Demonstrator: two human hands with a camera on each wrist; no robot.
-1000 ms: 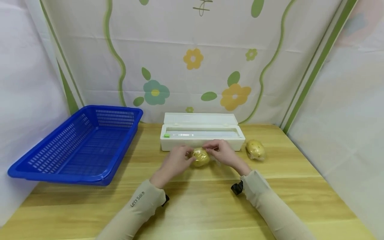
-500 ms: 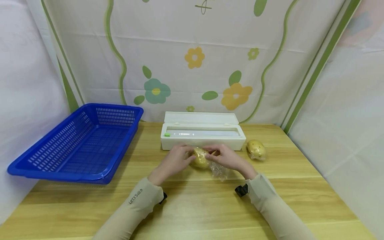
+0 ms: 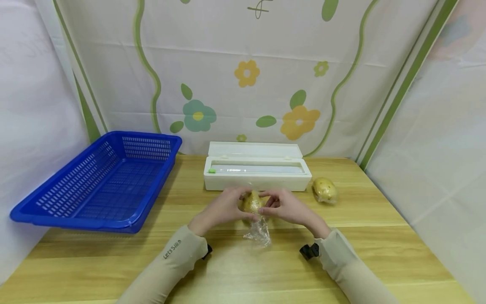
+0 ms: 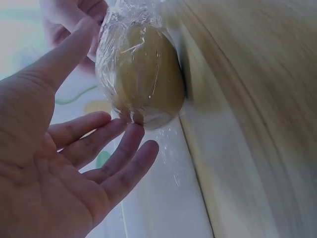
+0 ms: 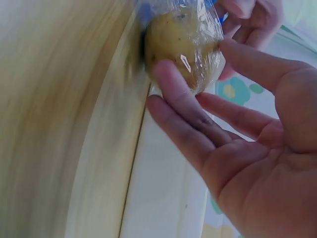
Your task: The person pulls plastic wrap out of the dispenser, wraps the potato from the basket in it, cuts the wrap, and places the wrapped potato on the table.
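Observation:
A potato (image 3: 252, 204) in clear cling film sits at the table's middle, in front of a white film box. My left hand (image 3: 224, 206) holds it from the left, thumb toward me and fingers at its far side. From the right, my right hand (image 3: 291, 207) grips it with thumb and fingertips. A crumpled tail of film (image 3: 260, 233) hangs off the near end. In the left wrist view the film looks bunched at one end of the potato (image 4: 148, 74). The right wrist view has my fingertips against the wrapped potato (image 5: 171, 42).
Behind the hands stands the white box (image 3: 258, 183), its lid raised, a film roll and a green slider (image 3: 211, 171) in it. Another wrapped potato (image 3: 325, 189) lies to its right. A blue plastic basket (image 3: 155, 190) occupies the left side of the wooden table (image 3: 243, 274).
The potato has been turned between my hands, so its loose film tail has swung from the right side to the near side. My left thumb has come closer to that tail.

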